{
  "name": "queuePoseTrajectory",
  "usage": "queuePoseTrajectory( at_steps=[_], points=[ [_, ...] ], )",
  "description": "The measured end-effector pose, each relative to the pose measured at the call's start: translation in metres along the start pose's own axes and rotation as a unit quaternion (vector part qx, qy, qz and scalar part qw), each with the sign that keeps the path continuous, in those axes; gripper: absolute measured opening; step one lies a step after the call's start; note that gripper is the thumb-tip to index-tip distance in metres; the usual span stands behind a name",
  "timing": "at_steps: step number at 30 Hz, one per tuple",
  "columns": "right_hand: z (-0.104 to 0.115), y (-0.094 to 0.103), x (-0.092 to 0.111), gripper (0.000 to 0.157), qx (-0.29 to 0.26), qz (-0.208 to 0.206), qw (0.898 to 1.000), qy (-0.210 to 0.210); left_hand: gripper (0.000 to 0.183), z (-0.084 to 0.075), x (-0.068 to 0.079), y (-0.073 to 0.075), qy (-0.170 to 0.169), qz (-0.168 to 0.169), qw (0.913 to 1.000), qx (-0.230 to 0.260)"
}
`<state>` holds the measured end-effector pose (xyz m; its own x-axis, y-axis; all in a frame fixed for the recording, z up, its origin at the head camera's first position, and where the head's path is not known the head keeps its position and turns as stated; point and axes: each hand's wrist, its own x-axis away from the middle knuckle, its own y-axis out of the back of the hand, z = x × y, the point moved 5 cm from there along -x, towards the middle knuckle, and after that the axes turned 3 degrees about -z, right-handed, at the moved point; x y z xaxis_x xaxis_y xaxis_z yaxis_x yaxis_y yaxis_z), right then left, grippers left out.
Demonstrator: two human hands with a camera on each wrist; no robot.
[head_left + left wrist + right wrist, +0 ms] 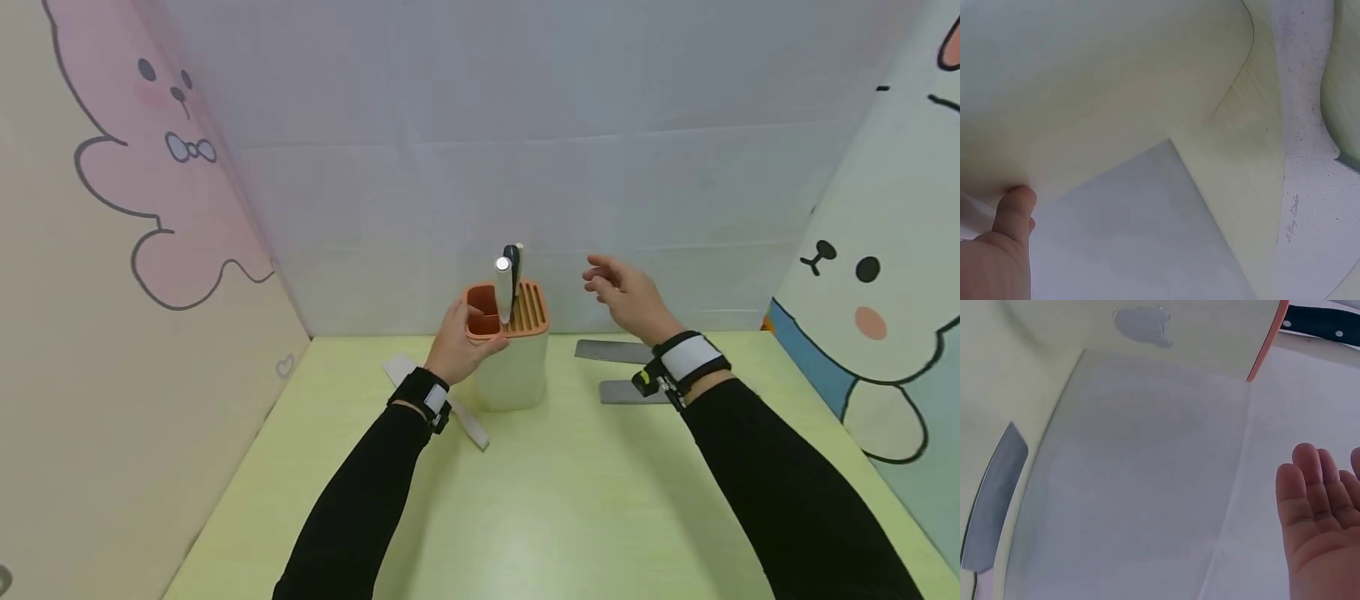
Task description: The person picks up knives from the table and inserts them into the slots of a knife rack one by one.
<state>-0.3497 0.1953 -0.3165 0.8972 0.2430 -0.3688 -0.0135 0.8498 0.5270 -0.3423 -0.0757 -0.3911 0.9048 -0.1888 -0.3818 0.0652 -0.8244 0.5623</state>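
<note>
A cream knife holder [512,375] with an orange slotted top stands upright near the back wall. My left hand [456,343] grips its upper left side, thumb across the front rim and fingers at the left compartment. In the holder's top stand a white-handled piece [503,287] and a dark-handled knife [1319,325]. My right hand [628,296] is raised in the air to the right of the holder, fingers loosely bent and holding nothing. Under my left wrist lies a pale knife [471,427], partly covered by the wrist; its speckled blade [1313,206] bears small lettering.
Two grey blades, a farther one [611,351] and a nearer one [630,392], lie on the yellow-green table [562,508] right of the holder; my right wrist hides their other ends. A white wall [420,200] stands behind, with cartoon-printed panels [862,292] at both sides.
</note>
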Motion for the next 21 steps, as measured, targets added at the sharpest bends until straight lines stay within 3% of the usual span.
queuePoseTrajectory(
  at_steps=[8, 14, 21],
  points=[
    [-0.035, 0.051, 0.031, 0.048, 0.077, -0.006, 0.997, -0.021, 0.067, 0.001, 0.0, -0.002, 0.014, 0.003, 0.9999, -0.007],
    [-0.066, 0.089, 0.061, 0.05, 0.142, -0.023, 0.989, -0.035, 0.066, 0.008, -0.001, -0.005, -0.018, -0.009, 0.9998, -0.002],
    [-0.102, 0.111, 0.093, 0.057, 0.157, -0.018, 0.984, -0.084, 0.07, 0.008, -0.002, -0.002, 0.001, -0.003, 1.0, -0.004]
  ],
)
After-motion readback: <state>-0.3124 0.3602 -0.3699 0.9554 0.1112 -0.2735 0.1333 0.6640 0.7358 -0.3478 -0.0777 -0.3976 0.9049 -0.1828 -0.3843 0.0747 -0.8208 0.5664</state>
